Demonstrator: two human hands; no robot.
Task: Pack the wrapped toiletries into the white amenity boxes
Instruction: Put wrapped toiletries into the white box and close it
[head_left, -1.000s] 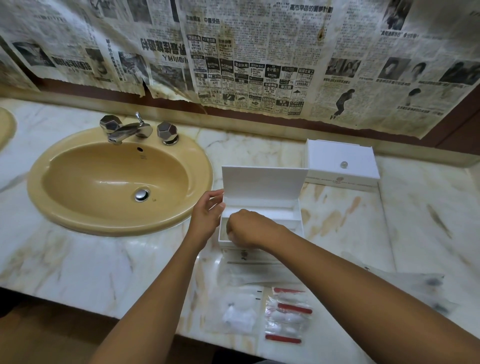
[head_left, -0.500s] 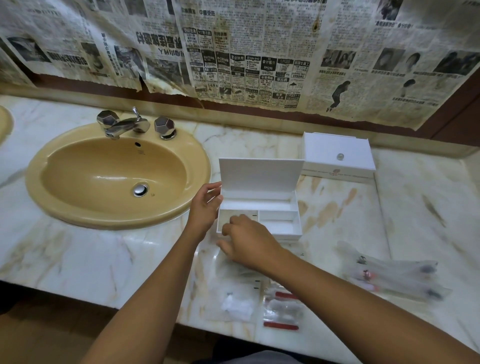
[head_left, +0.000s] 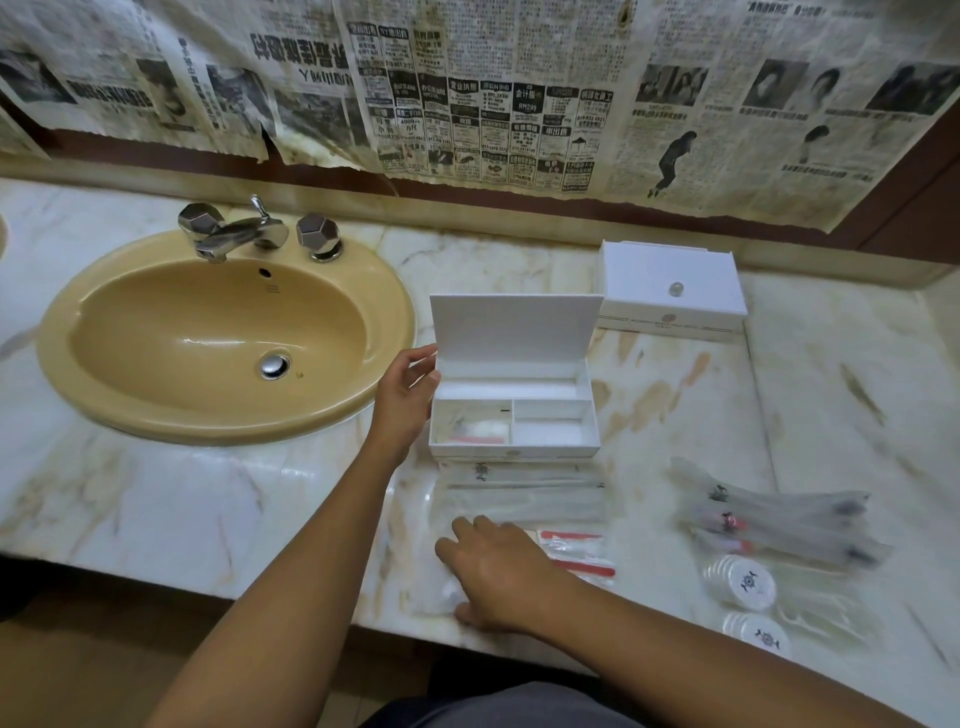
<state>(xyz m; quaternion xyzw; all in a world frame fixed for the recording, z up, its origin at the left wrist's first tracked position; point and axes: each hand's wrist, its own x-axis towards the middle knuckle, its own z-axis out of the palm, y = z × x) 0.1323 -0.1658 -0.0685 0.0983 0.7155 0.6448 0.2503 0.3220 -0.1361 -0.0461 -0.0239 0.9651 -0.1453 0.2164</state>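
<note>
The right hand (head_left: 498, 571), seen a second ago inside the open amenity box (head_left: 514, 415), has been withdrawn and lowered onto the clear wrapped packets (head_left: 571, 551) lying on the worktop (head_left: 208, 493) just in front of the box; its fingers are spread and lightly bent over a packet, and whether that packet is yet gripped cannot be told. A wrapped item with a white pad and a red strip (head_left: 478, 431) is now seen in the front-left compartment, which half a second ago was hidden by the hand; one deposit is therefore judged complete and the next pick-up begun. The left hand (head_left: 408, 395) remains at the left wall of the box, fingers relaxed, thumb touching the raised lid. The right-hand compartments are still unfilled. Long wrapped toiletries (head_left: 774, 519) and round wrapped discs (head_left: 748, 584) wait to the right, and a second, closed white box (head_left: 670, 291) stands behind.
</note>
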